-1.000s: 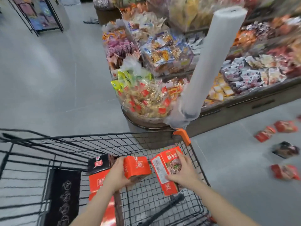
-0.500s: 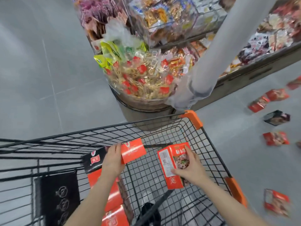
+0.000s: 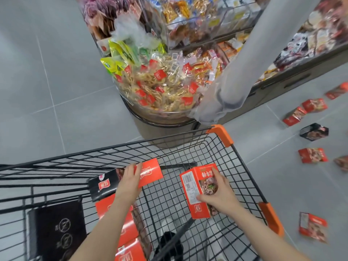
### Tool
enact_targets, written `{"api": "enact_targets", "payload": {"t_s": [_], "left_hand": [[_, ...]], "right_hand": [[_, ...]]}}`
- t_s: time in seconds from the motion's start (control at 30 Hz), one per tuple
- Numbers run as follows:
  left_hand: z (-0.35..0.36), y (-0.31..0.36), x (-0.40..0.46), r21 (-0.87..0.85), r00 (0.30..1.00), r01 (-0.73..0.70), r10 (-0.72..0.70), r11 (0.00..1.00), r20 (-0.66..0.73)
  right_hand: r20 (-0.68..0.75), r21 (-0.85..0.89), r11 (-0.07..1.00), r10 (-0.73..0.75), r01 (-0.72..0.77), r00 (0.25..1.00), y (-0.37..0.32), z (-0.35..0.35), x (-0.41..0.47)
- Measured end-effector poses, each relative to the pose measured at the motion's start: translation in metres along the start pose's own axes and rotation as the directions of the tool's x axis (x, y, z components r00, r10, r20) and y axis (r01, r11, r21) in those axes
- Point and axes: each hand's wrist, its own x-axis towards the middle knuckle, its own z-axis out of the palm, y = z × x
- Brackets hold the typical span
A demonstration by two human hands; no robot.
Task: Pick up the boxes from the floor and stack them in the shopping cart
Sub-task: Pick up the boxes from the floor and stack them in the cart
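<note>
Hands both inside the shopping cart point(image 3: 219, 133). My left hand point(image 3: 130, 180) lies w/ fingers fairly straight on a red box point(image 3: 150, 172), which sits on top of a black box point(image 3: 102, 185) at the cart's left side; more red boxes stacked point(image 3: 114, 213) nearer me. Right hand point(image 3: 218, 194) grips an upright red box w/ barcode point(image 3: 194, 189) over the cart's wire bottom. Boxes on the floor point(image 3: 312, 155) to the right, incl. one black box on floor point(image 3: 313, 132). Snack bin point(image 3: 162, 85) just ahead of cart.
</note>
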Motion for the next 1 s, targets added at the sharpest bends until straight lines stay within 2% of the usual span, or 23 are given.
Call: {"api": "enact_targets", "payload": {"t_s": [0.1,0.17,0.23,0.3,0.37,0.43,0.5,0.6,0.7,0.77,0.83,0.9,0.97,1.0], "left_hand": [[0.0,-0.011,-0.004,0.26,0.992,0.119,-0.127,0.958,0.017],[-0.006,-0.014,-0.002,0.303,0.984,0.146,-0.17,0.942,0.052],[-0.017,-0.012,0.0,0.259,0.986,0.11,-0.138,0.96,0.094],[-0.029,-0.001,-0.001,0.1,0.991,0.009,-0.022,0.995,0.132],[-0.043,0.019,-0.01,-0.034,0.974,-0.193,0.196,0.981,0.116],[-0.056,0.047,-0.026,-0.023,0.914,-0.398,0.399,0.917,0.081],[-0.066,0.076,-0.043,0.021,0.84,-0.541,0.54,0.841,0.048],[-0.067,0.099,-0.052,0.042,0.779,-0.626,0.627,0.779,-0.022],[-0.072,0.1,-0.055,-0.073,0.85,-0.526,0.525,0.847,-0.043],[-0.078,0.097,-0.064,-0.289,0.914,-0.397,0.403,0.871,-0.041],[-0.084,0.095,-0.074,-0.477,0.959,-0.266,0.282,0.838,-0.04],[-0.086,0.093,-0.082,-0.555,0.982,-0.155,0.188,0.817,0.003],[-0.083,0.09,-0.085,-0.566,0.992,-0.084,0.125,0.82,0.035],[-0.081,0.09,-0.085,-0.566,0.994,-0.058,0.101,0.822,0.045]], "right_hand": [[0.021,-0.002,1.0,0.017,-0.017,1.0,0.002,0.003,0.002],[0.035,0.006,1.0,0.002,-0.002,0.999,0.001,0.004,0.003],[0.049,0.011,1.0,-0.011,0.01,0.999,-0.004,0.004,0.002],[0.049,-0.023,1.0,-0.013,0.014,0.999,-0.009,0.003,0.0],[0.055,-0.065,0.997,-0.03,0.034,0.998,-0.016,0.0,-0.003],[0.098,-0.058,0.997,-0.052,0.058,0.994,-0.025,-0.005,-0.006],[0.15,-0.056,0.994,-0.084,0.093,0.985,-0.033,-0.011,-0.008],[0.263,-0.007,0.992,-0.121,0.127,0.957,-0.041,-0.017,-0.009],[0.295,0.094,0.99,-0.126,0.103,0.947,-0.056,-0.036,-0.017],[0.29,0.2,0.976,-0.146,0.089,0.946,-0.065,-0.053,-0.022],[0.307,0.205,0.968,-0.202,0.143,0.93,-0.067,-0.068,-0.023],[0.361,0.161,0.959,-0.277,0.233,0.89,-0.067,-0.076,-0.027],[0.406,-0.002,0.916,-0.365,0.4,0.838,-0.066,-0.079,-0.029],[0.417,-0.135,0.856,-0.407,0.498,0.813,-0.067,-0.077,-0.03]]}}
